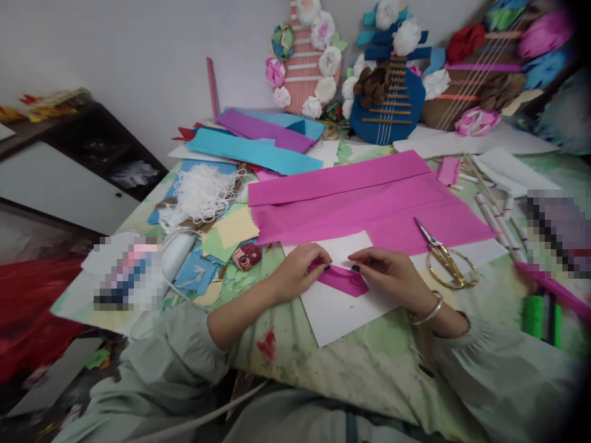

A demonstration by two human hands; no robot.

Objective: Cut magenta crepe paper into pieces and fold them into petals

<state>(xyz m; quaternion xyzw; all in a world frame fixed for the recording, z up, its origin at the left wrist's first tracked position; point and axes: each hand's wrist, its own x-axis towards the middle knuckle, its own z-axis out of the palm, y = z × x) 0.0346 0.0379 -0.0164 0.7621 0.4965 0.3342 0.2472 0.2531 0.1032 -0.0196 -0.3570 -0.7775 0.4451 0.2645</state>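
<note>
A small piece of magenta crepe paper (345, 283) is stretched between my two hands, just above a white sheet (330, 323). My left hand (302, 271) pinches its left end between thumb and fingers. At the upper right edge, the thumb and forefinger of my right hand (392, 274) close on the same piece. A large folded sheet of magenta crepe paper (351, 200) lies just beyond both hands. Gold-handled scissors (446, 258) rest to the right of my right hand, their blades pointing away over the magenta sheet's edge.
White string (205, 192) sits in a heap at the left, near coloured paper scraps (231, 232) and a red round item (247, 256). Turquoise paper strips (253, 151) lie behind. Flower-covered instrument shapes (388, 107) lean on the wall. Sticks and markers (498, 212) lie right, by green-handled scissors (534, 315).
</note>
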